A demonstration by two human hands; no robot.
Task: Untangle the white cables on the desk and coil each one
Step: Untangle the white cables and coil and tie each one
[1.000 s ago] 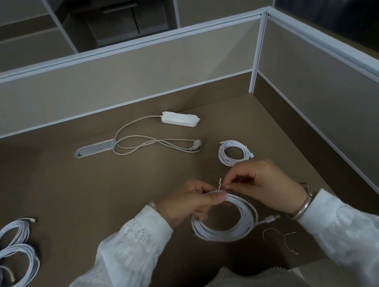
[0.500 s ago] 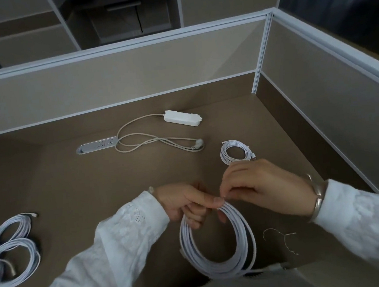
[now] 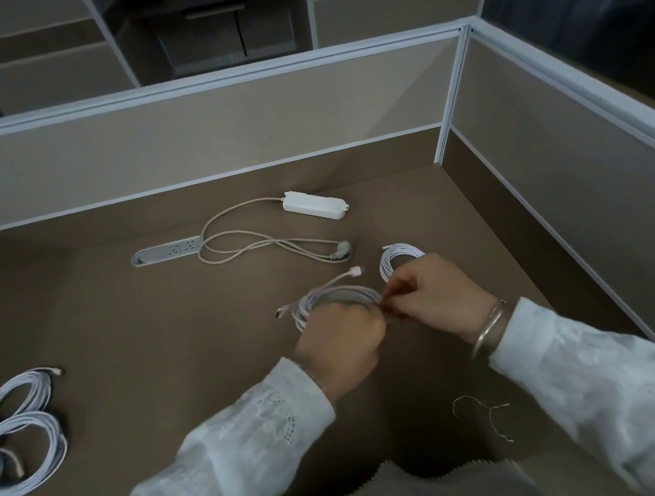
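Head view looks down on a brown table [image 3: 127, 347] boxed in by beige partition panels; both hands meet near its middle over a coiled white cable [image 3: 334, 298]. Left hand [image 3: 341, 344] is curled round the near side of that coil, knuckles up, gripping the bundled loops; right hand [image 3: 432, 295] pinches at the coil's right edge with thumb and forefinger, where something thin sits between the fingertips — too small to tell what. Two plug ends stick out of the coil: one points up and away at the far side [image 3: 356, 271], the other juts to the left [image 3: 281, 312]. Just beyond the right hand lies a smaller coiled cable [image 3: 396, 255], partly hidden by the knuckles. At the table's left edge two more coiled cables rest, one [image 3: 18, 393] just above the other [image 3: 22, 457], overlapping slightly. Farther back sits a white power strip [image 3: 313, 204]; its grey cord [image 3: 261, 244] loops loosely to a plug near the smaller coil; a socket panel [image 3: 168, 251] is set into the tabletop beside it. A thin bent wire tie [image 3: 489, 412] lies on the table below the right forearm — apart from everything else. A silver bangle [image 3: 489, 328] rings the right wrist; both arms wear white sleeves.
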